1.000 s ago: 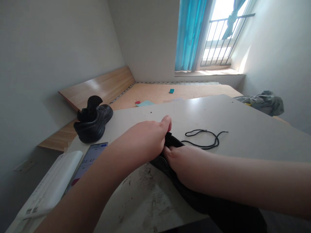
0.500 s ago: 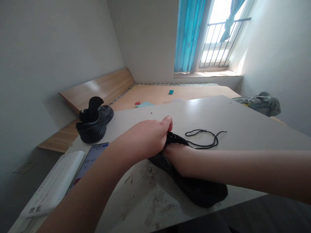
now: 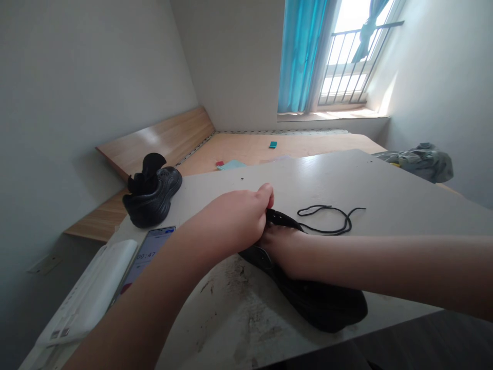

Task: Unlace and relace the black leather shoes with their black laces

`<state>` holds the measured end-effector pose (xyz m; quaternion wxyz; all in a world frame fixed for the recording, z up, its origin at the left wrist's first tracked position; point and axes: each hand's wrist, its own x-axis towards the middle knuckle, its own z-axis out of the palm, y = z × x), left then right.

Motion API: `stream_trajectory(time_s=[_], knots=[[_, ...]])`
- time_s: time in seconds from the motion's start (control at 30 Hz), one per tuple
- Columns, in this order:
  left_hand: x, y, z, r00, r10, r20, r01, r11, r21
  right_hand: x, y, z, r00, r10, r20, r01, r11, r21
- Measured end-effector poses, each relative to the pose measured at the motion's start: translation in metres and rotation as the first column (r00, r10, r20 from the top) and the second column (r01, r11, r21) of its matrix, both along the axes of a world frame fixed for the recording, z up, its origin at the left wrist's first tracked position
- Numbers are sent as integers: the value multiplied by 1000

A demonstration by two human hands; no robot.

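A black shoe [image 3: 327, 306] lies on the tabletop in front of me, its heel toward my lower right. My left hand [image 3: 246, 216] is closed at the strip with the eyelets [image 3: 283, 218], thumb pressed against the bent forefinger. Reaching in from the right, my right hand [image 3: 283, 246] is down in the shoe's opening; its fingers are hidden by the shoe and my left hand, so their grip cannot be told. From the far side of the shoe a black shoelace [image 3: 342, 226] runs out loose in a curve on the table.
Another black shoe [image 3: 152, 198], its tongue standing up, is at the table's left edge. A phone [image 3: 148, 252] showing a timer and a white power strip [image 3: 90, 293] lie at the left. Behind the table is a wooden bed board [image 3: 246, 146]; grey cloth [image 3: 423, 162] is heaped at the right.
The view has shifted slightly, moving the scene a little to the right. Both hands stay at the shoe with almost the same pose.
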<state>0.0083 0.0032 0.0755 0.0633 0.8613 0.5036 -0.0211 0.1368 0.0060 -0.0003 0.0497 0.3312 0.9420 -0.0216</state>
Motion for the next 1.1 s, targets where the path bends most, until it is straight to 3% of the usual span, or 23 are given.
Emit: stream_trajectory(time_s=[0.2,0.4,0.57,0.77,0.97,1.1], knots=[[-1,3,0,998,14,53,-9,996,-91,14,-19,21,968,80,237,-55,992,-109],[1,1,-2,997,24,71,-18,996,-89,37,-42,17,957,131,260,-152,986,64],[1,0,-1,998,22,61,-17,996,-92,44,-42,14,910,192,368,-217,976,26],[0,0,-3,996,3,84,3,998,-63,34,-29,5,895,264,360,-268,963,-42],[0,0,-2,995,1,96,7,996,-84,41,-25,6,907,249,338,-248,968,-49],[0,1,-2,995,3,104,7,995,-95,35,-26,6,955,207,215,-205,978,-29]])
